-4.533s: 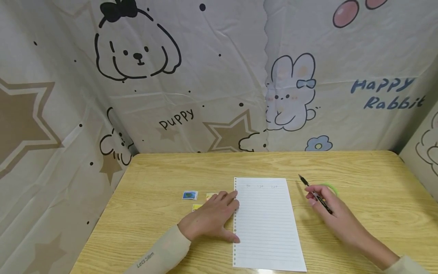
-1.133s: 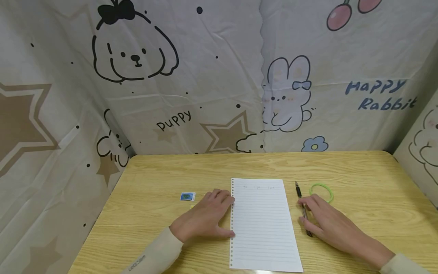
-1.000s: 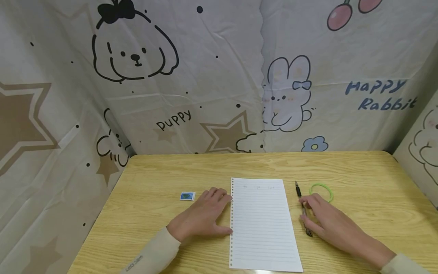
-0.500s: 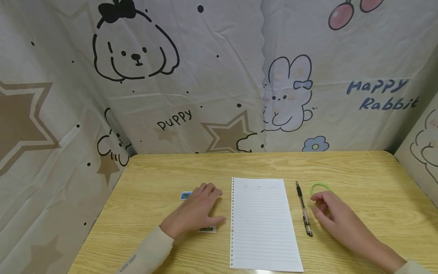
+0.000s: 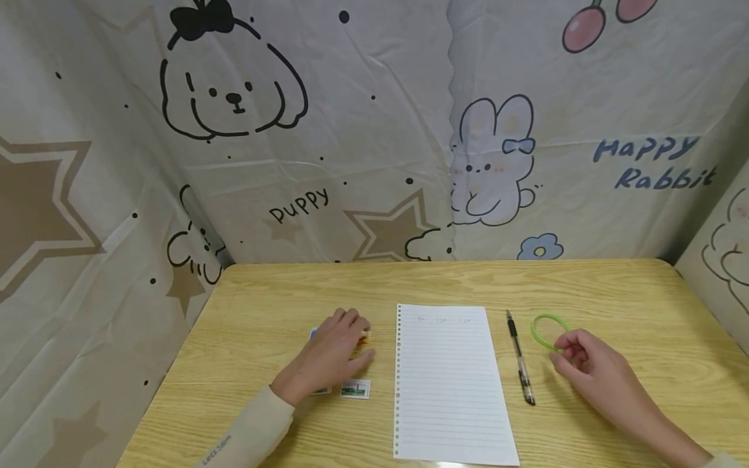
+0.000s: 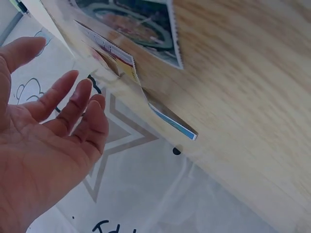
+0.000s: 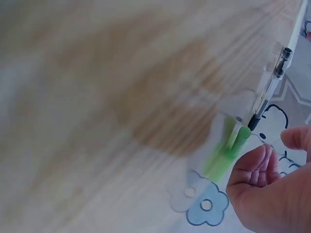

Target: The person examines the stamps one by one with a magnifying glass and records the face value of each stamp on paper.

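In the head view my left hand [image 5: 328, 350] hovers over several small postage stamps, its fingers relaxed and holding nothing. A green-pictured stamp [image 5: 355, 389] lies below its thumb, and a blue stamp [image 5: 313, 333] is mostly hidden behind it. The left wrist view shows perforated edges on a stamp [image 6: 141, 26] near the hand. My right hand [image 5: 605, 374] is beside a light green ring [image 5: 543, 338], fingers loosely bent. In the right wrist view a gap shows between thumb and fingers, with nothing between them. A black-gripped clear pen [image 5: 520, 359] lies left of that hand.
A lined, hole-punched sheet [image 5: 453, 383] with faint writing along its top lies mid-table, between the stamps and the pen. The wooden table [image 5: 281, 292] meets a curtain [image 5: 374, 130] printed with cartoon animals at its back edge.
My right hand laid the pen down right of the sheet, let it go and moved right to the ring. My left hand left the sheet's edge and moved left over the stamps.
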Motion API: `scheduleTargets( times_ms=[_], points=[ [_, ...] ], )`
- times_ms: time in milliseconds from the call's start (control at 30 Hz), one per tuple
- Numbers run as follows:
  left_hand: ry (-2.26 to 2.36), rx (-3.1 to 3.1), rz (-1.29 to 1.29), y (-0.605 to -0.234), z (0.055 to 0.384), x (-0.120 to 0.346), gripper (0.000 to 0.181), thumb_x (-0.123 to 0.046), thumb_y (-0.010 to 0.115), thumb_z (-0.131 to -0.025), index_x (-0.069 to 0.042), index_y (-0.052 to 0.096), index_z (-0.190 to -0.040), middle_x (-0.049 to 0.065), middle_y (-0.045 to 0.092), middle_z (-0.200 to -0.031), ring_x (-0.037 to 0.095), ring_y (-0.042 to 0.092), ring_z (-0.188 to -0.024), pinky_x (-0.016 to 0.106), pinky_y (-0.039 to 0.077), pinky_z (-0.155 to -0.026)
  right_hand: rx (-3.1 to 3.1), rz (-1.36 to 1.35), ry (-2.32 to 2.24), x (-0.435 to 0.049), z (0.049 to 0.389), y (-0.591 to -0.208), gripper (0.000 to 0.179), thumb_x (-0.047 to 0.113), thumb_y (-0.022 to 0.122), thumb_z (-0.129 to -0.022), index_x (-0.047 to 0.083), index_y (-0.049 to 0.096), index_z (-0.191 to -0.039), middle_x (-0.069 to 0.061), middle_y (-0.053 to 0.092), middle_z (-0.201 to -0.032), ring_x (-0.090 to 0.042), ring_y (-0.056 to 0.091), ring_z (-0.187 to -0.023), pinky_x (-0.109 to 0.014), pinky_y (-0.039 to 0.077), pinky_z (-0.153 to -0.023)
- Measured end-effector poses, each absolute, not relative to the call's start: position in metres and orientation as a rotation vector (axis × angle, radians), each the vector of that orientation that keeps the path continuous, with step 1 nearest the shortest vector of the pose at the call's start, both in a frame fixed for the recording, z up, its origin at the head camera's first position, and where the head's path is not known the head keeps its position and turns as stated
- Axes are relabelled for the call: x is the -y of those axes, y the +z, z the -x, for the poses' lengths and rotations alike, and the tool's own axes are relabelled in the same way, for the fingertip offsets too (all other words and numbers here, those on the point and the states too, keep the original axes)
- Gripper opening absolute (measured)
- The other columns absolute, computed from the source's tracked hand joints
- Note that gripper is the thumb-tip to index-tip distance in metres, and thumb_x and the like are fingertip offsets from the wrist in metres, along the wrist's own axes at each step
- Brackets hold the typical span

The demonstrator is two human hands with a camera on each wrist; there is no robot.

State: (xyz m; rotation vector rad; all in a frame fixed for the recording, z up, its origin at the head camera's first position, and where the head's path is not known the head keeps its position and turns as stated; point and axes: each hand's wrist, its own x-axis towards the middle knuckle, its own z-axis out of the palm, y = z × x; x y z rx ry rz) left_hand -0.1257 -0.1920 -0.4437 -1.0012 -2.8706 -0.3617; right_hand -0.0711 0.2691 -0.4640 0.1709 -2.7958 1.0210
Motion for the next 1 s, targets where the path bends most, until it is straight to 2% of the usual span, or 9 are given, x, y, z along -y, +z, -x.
scheduleTargets(
  times_ms=[267,467,733,1000],
  points=[
    [-0.276,2.863,0.881,-0.447,0.129,0.192,0.034,-0.029,0.086,-0.097,-0.004,0.07,-0.113,0.005,0.062,-0.102,0.024,0.053,-0.091,0.039,0.048,-0.08,2.908,-0.025,1.051,-0.276,0.068,-0.461,0.026,0.03,0.077,-0.104,0.008,0.065,-0.104,-0.001,0.061,-0.085,-0.01,0.052,-0.072,-0.026,0.044,-0.062],
    [-0.297,2.884,0.843,-0.445,0.131,0.196,0.028,-0.022,0.087,-0.096,-0.004,0.072,-0.112,0.005,0.063,-0.1,0.025,0.055,-0.09,0.04,0.049,-0.08,3.002,0.06,1.026,-0.282,0.073,-0.46,0.034,0.039,0.077,-0.104,0.007,0.066,-0.103,0.0,0.064,-0.086,-0.013,0.056,-0.074,-0.028,0.045,-0.064],
    [-0.382,2.931,0.82,-0.441,0.133,0.196,0.017,-0.014,0.082,-0.099,-0.003,0.072,-0.108,0.005,0.063,-0.096,0.024,0.055,-0.089,0.042,0.049,-0.081,3.054,0.05,1.01,-0.291,0.078,-0.462,0.031,0.034,0.077,-0.104,0.004,0.068,-0.107,0.001,0.066,-0.09,-0.012,0.06,-0.079,-0.028,0.048,-0.067],
    [-0.399,2.954,0.799,-0.438,0.133,0.198,0.016,-0.015,0.082,-0.099,-0.003,0.074,-0.105,0.004,0.066,-0.098,0.024,0.055,-0.09,0.042,0.049,-0.082,3.042,0.025,0.951,-0.289,0.081,-0.462,0.021,0.023,0.076,-0.099,0.002,0.072,-0.103,0.002,0.065,-0.084,-0.015,0.056,-0.076,-0.028,0.045,-0.065]
  ],
)
